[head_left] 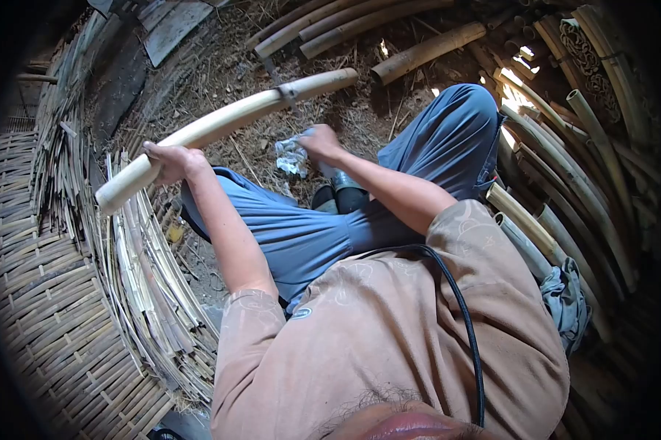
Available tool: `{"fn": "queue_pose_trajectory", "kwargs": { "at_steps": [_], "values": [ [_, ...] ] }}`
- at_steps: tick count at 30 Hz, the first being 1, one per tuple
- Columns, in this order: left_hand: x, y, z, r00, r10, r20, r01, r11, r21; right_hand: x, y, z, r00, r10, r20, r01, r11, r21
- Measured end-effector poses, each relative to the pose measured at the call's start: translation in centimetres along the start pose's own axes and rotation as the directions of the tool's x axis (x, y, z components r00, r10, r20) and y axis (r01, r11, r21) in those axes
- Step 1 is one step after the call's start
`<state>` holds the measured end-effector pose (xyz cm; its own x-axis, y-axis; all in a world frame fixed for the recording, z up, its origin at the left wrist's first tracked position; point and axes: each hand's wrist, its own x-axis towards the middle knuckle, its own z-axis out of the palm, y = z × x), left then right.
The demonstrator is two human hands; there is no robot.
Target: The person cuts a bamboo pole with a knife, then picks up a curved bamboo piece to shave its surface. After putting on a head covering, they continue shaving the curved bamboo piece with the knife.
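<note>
My left hand is closed around the near end of a pale bamboo pole, which slants up and away to the right across my lap. My right hand is closed in a fist on the near side of the pole, slightly smeared by motion. From it a thin grey knife blade runs up to the pole and shows beyond it near the dark joint; the handle is hidden in the fist. Just left of that fist lies a crumpled whitish-blue wad on the ground.
Split bamboo strips lie in a bundle at my left, beside a woven bamboo mat. Cut poles are stacked on the right, with a grey cloth over some. Another pole lies ahead on the littered ground.
</note>
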<state>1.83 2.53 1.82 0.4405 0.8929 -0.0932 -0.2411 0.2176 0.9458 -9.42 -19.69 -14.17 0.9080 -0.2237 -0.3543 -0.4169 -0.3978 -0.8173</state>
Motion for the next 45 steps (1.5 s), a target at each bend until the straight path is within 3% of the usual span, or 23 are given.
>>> {"fn": "queue_pose_trajectory", "kwargs": {
  "at_steps": [3,5,7,8,9,12,13,15,18,20,23,25,27,29,31,32,34,36,38,39,41,43,45],
  "values": [
    [-0.8,0.8,0.1,1.0,-0.012,0.012,0.012,1.0,0.018,-2.5,-2.9,1.6,0.97,-0.235,0.068,0.24,0.967,-0.081],
    [-0.4,0.5,-0.6,0.999,-0.017,0.033,0.017,1.0,-0.002,-2.5,-2.1,0.7,0.983,-0.183,-0.003,0.179,0.964,-0.195],
    [0.3,0.0,-0.5,0.999,-0.01,0.03,0.01,1.0,-0.019,1.5,2.6,1.8,0.973,0.089,-0.212,-0.098,0.995,-0.033],
    [0.8,-0.5,-0.4,1.0,0.0,0.012,0.001,1.0,-0.02,3.4,4.1,1.4,0.954,0.196,-0.227,-0.196,0.98,0.023],
    [1.2,-0.7,-0.2,1.0,0.007,-0.008,-0.007,1.0,-0.019,4.3,4.8,0.6,0.924,0.302,-0.234,-0.292,0.953,0.078],
    [0.1,0.1,0.3,1.0,0.008,0.004,-0.008,1.0,0.02,2.1,1.1,-1.6,0.952,0.302,-0.043,-0.292,0.944,0.155],
    [-0.3,0.3,0.2,1.0,0.011,0.003,-0.011,0.999,0.039,2.0,0.4,-1.0,1.0,-0.002,0.023,0.005,0.992,-0.128],
    [-0.6,0.4,0.2,1.0,-0.014,0.024,0.012,0.999,0.048,-0.4,-1.0,1.5,0.993,-0.118,0.0,0.118,0.992,0.035],
    [0.6,-0.3,-0.1,0.998,0.041,0.043,-0.046,0.993,0.106,-2.0,-2.0,1.5,0.964,-0.267,-0.004,0.259,0.94,-0.224],
    [0.8,-0.4,-0.3,0.998,-0.009,0.054,0.005,0.998,0.059,-0.5,-0.1,0.3,0.997,0.033,-0.071,-0.04,0.994,-0.099],
    [1.3,-0.8,-0.3,0.994,0.04,0.1,-0.036,0.999,-0.034,2.6,2.6,-2.2,0.903,0.387,-0.185,-0.373,0.922,0.104],
    [1.5,-1.1,0.0,0.983,0.113,0.143,-0.105,0.992,-0.068,3.9,3.5,-2.2,0.944,0.305,-0.126,-0.287,0.947,0.143],
    [0.4,-0.8,0.1,0.989,0.048,0.139,-0.043,0.998,-0.038,4.1,3.5,-0.1,0.981,0.194,-0.012,-0.193,0.978,0.081],
    [-0.9,0.2,0.3,0.99,0.032,0.137,-0.033,0.999,0.006,0.3,-0.3,1.3,0.986,-0.162,-0.047,0.166,0.983,0.082],
    [-1.0,0.1,0.0,0.99,0.023,0.137,-0.028,0.999,0.033,-1.3,-2.9,1.4,0.974,-0.198,0.108,0.206,0.976,-0.074],
    [-0.8,-0.1,-0.2,0.992,0.022,0.122,-0.029,0.998,0.058,-1.5,-2.6,1.4,0.961,-0.27,0.055,0.275,0.954,-0.122],
    [0.3,-0.8,-0.5,0.99,0.022,0.137,-0.02,1.0,-0.017,-1.0,-0.7,0.0,0.978,-0.188,-0.093,0.175,0.976,-0.128],
    [0.7,-1.1,-0.5,0.994,-0.002,0.108,0.009,0.998,-0.065,5.3,5.4,-0.5,0.966,0.185,-0.181,-0.196,0.98,-0.046],
    [1.0,-1.0,-0.4,0.997,-0.003,0.078,0.008,0.998,-0.07,8.6,9.0,-4.1,0.92,0.308,-0.243,-0.32,0.947,-0.012],
    [1.2,-0.5,-0.2,0.988,-0.014,0.151,0.029,0.995,-0.096,6.8,7.3,-6.8,0.894,0.359,-0.266,-0.37,0.929,0.011],
    [1.7,0.4,-0.2,0.96,-0.037,0.279,0.079,0.987,-0.14,7.9,8.7,-7.1,0.872,0.379,-0.31,-0.402,0.916,-0.009],
    [4.5,-0.2,-0.2,0.86,-0.067,0.506,0.222,0.942,-0.253,6.7,8.1,-7.0,0.926,0.306,-0.221,-0.342,0.928,-0.145],
    [5.4,-0.8,-0.2,0.868,-0.04,0.494,0.209,0.933,-0.293,6.8,8.8,-6.0,0.924,0.299,-0.239,-0.34,0.928,-0.153]
  ]
}}
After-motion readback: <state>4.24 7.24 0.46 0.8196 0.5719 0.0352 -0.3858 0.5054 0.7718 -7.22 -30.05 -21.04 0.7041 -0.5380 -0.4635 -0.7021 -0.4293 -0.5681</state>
